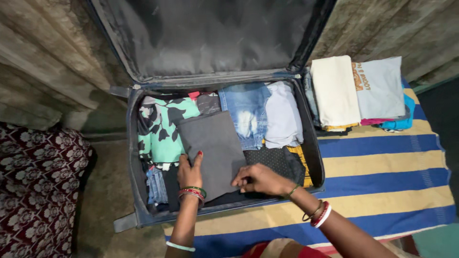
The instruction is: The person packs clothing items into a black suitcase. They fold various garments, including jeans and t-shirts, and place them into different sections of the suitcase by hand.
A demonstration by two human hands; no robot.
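The folded dark grey cloth garment (213,150), lying atop clothes in the open grey fabric suitcase (313,143), appears light, soft and limp; left hand (190,171) presses flat, fingers spread, right hand (258,179) pinches its near-right edge.

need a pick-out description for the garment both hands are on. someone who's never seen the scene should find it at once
Start at the open dark suitcase on the striped mat. Among the folded clothes inside lies the grey folded cloth, tilted on top near the middle, with the left hand on its lower left edge and the right hand at its lower right corner. It is plain dark grey, unlike the green floral garment to its left and the faded jeans to its right.
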